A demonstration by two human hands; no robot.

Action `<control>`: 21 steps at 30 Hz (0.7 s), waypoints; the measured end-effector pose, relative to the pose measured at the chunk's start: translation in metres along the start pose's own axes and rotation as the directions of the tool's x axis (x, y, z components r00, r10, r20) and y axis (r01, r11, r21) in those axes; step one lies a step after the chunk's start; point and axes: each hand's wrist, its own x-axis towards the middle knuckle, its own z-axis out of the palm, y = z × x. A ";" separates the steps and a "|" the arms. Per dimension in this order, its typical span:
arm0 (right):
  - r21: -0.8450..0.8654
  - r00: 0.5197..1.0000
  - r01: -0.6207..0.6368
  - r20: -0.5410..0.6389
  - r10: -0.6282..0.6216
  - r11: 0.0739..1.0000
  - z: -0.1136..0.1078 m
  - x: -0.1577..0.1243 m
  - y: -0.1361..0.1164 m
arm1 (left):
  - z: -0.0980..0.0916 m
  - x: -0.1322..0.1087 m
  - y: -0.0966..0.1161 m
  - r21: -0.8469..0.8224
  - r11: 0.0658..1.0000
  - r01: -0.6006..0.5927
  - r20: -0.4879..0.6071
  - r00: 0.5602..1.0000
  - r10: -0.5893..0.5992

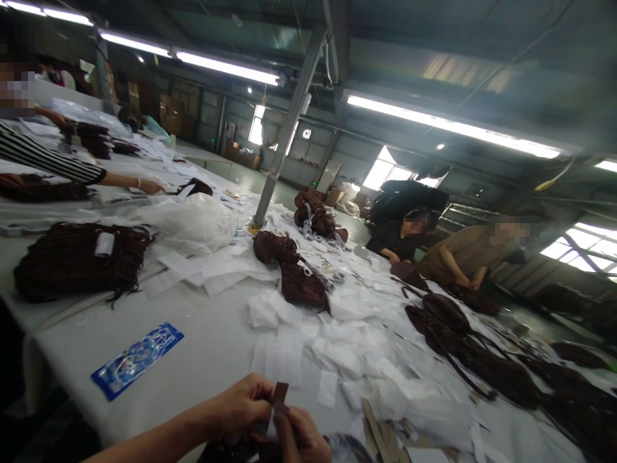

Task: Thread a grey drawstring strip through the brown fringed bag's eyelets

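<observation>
Brown strip (280, 391), littered white table (202, 334), tube lights (453, 127)

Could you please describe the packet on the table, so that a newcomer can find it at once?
On the big pale table, go to the near left edge. The packet lies flat there, slanted, between the dark brown bag and the left hand. Its bright blue print sets it apart from that bag and the white papers.

Tube lights (453, 126), bright windows (385, 169), a grey pillar (290, 128).
</observation>
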 end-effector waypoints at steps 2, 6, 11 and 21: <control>0.011 1.000 -0.031 0.002 0.031 0.999 0.002 0.001 0.000 | -0.001 0.001 -0.008 -0.049 0.998 0.036 -0.059 0.998 -0.039; 0.019 0.992 -0.102 -0.071 0.103 0.995 0.010 0.002 0.008 | -0.001 0.009 -0.025 0.015 1.000 0.002 -0.274 0.962 0.002; -0.048 0.981 0.192 0.050 -0.189 0.980 0.010 0.005 0.022 | -0.001 0.017 -0.028 0.057 0.998 -0.011 -0.382 0.924 0.032; -0.153 0.897 0.368 0.316 -0.308 0.917 0.001 0.009 0.022 | -0.005 0.029 -0.033 0.178 0.982 0.063 -0.517 0.855 0.039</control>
